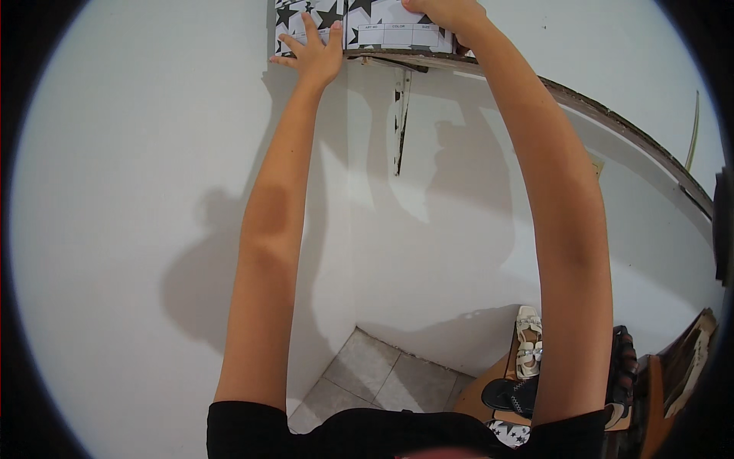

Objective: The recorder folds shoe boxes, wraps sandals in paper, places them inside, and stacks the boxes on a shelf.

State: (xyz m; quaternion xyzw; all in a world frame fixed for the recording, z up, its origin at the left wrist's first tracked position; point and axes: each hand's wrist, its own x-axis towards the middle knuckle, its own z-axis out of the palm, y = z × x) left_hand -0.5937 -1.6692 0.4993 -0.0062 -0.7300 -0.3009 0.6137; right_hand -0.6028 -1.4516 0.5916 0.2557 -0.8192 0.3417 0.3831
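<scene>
Two white shoeboxes with black stars stand side by side on a wall shelf at the top of the view. My left hand (317, 60) lies with its fingers spread against the front of the left shoebox (289, 17), near its lower right edge. At the right shoebox (394, 40), my right hand (451, 15) grips the right end, with the thumb on the front and other fingers round the side. Both arms are raised and stretched out. The tops of the boxes are cut off by the picture's edge.
The dark-edged shelf (569, 98) runs along the wall to the right above a metal bracket (402, 122). Below at the right, cream sandals (527, 344), a black slipper (501, 395) and dark strappy footwear (623, 359) rest on wooden boards. Grey tiles (367, 366) cover the floor corner.
</scene>
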